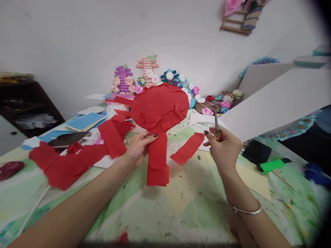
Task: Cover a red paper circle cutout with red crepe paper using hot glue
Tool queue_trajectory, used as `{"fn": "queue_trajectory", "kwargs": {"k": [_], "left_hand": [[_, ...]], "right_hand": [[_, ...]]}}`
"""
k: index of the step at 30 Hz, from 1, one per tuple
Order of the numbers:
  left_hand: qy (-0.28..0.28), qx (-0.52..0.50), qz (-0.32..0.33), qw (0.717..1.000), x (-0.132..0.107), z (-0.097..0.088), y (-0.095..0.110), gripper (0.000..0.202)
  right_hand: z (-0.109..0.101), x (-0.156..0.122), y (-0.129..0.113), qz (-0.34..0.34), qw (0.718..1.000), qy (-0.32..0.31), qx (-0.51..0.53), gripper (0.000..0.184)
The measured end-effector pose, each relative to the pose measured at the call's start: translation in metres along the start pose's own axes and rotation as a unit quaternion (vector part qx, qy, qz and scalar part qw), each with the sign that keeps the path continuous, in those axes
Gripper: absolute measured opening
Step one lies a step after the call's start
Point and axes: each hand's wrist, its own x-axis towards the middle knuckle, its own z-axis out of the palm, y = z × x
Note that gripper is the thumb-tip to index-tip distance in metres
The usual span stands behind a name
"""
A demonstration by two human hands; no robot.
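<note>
My left hand (139,146) pinches the narrow neck of a red crepe paper piece (161,106), with the thumb on top. Its upper part is a wide, wrinkled round; a straight strip hangs down below the thumb. My right hand (224,146) is closed around scissors (216,124), blades pointing up, the handles partly hidden by the fingers. Beside its fingertips is a loose red strip (188,148), slanting down to the left; whether the fingers touch it I cannot tell. More red crepe paper (69,165) lies left of my left hand.
A paint-stained green cloth (155,213) covers the table. Blue cards (85,121) lie at left, near a dark red object (11,169). At right are a black flat object (257,151), a green marker (274,165) and a white panel (279,93). Paper-flower crafts (124,81) line the wall.
</note>
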Motion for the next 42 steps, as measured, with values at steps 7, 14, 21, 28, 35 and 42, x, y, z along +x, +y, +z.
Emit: {"fn": "queue_trajectory", "kwargs": {"k": [7,14,21,28,35,42], "left_hand": [[-0.04,0.052,0.006,0.998,-0.007,0.007,-0.008,0.024],[-0.103,0.061,0.01,0.993,-0.018,0.02,-0.014,0.022],[-0.089,0.057,0.022,0.994,-0.016,0.019,-0.012,0.021],[-0.043,0.045,0.013,0.998,-0.009,0.009,-0.008,0.028],[0.009,-0.048,0.004,0.999,-0.002,0.004,-0.003,0.022],[0.02,-0.086,0.012,0.996,-0.001,0.003,0.001,0.015]], "right_hand": [[0.022,-0.035,-0.027,0.114,0.937,-0.208,0.255,0.032],[0.028,-0.047,-0.03,0.135,0.923,-0.213,0.29,0.033],[0.018,-0.039,-0.031,0.074,0.945,-0.159,0.277,0.019],[0.0,-0.017,-0.033,0.016,0.96,0.054,0.275,0.018],[-0.005,-0.006,-0.027,0.033,0.969,0.049,0.238,0.021],[0.012,-0.032,-0.033,0.1,0.932,-0.339,0.079,0.032]]}}
